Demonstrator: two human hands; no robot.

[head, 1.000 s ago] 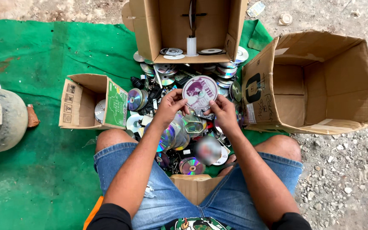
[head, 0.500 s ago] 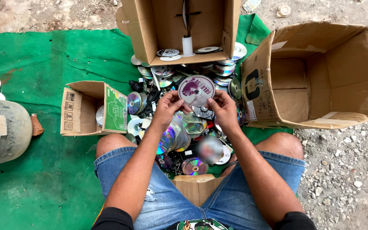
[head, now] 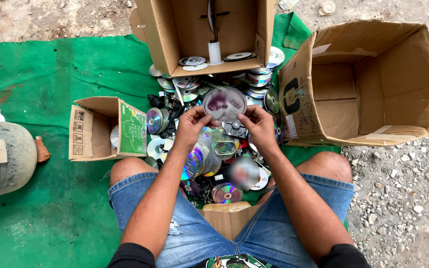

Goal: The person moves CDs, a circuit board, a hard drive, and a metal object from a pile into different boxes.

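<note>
Both hands hold one printed disc (head: 224, 103) up over a heap of discs (head: 209, 159) lying on a green mat (head: 50, 124). The left hand (head: 190, 126) pinches the disc's lower left edge, fingers narrow on it; the right hand (head: 259, 125) grips its lower right edge the same way. Beyond the disc stands an open cardboard box (head: 199, 30) with a few discs and a white spindle inside. A large box (head: 368, 84) lies on its side to the right, a small box (head: 100, 129) to the left. A grey bucket (head: 1, 159) sits at the far left.
</note>
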